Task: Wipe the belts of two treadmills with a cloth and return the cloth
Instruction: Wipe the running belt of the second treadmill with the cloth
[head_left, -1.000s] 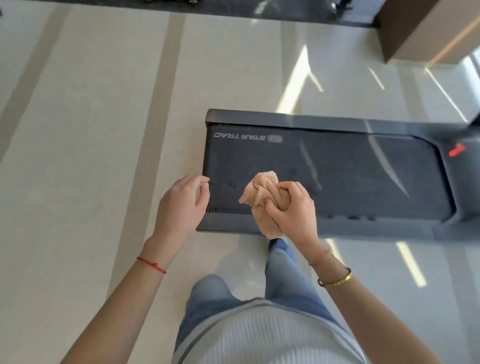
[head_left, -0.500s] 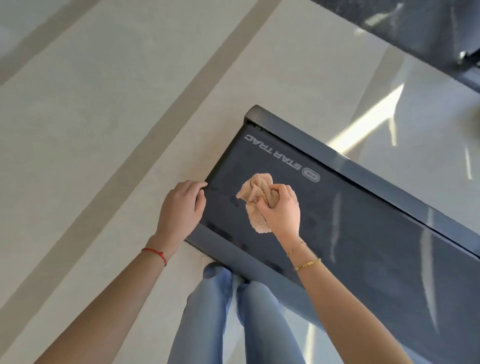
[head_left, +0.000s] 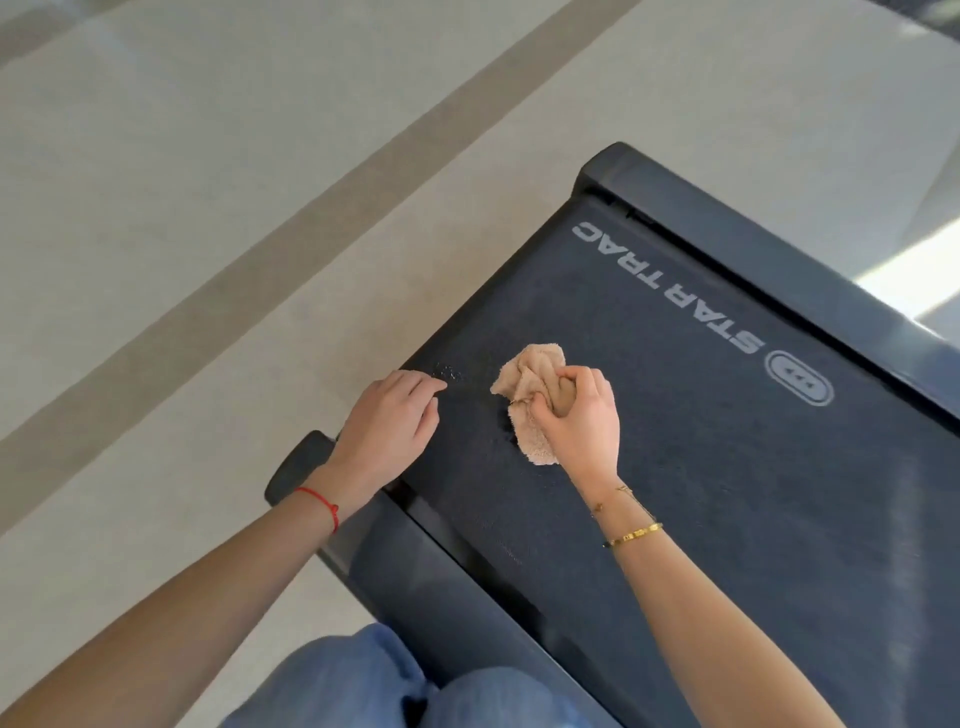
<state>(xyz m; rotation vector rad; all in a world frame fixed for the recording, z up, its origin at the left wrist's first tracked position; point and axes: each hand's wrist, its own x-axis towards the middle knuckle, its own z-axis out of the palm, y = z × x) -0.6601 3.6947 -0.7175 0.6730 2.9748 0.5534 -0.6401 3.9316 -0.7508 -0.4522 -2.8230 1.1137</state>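
One cloth (head_left: 532, 402), bunched in your right hand (head_left: 579, 415), now sits down on the belt (head_left: 727, 467) near its end edge, having dropped from above it; wiping can start. Your left hand (head_left: 389, 431) rests loosely curled at the belt's end corner, holding nothing.

Treadmill (head_left: 727, 467) on pale striped floor (head_left: 208, 260)

Bright, even daylight fills the scene. A hard patch of glare lies on the floor (head_left: 914, 275) at the right edge, so the light probably comes from that side. The treadmill belt (head_left: 727, 493) shows a faint sheen. Shadows are soft. Detail is slightly smeared, and straight lines bend toward the corners.
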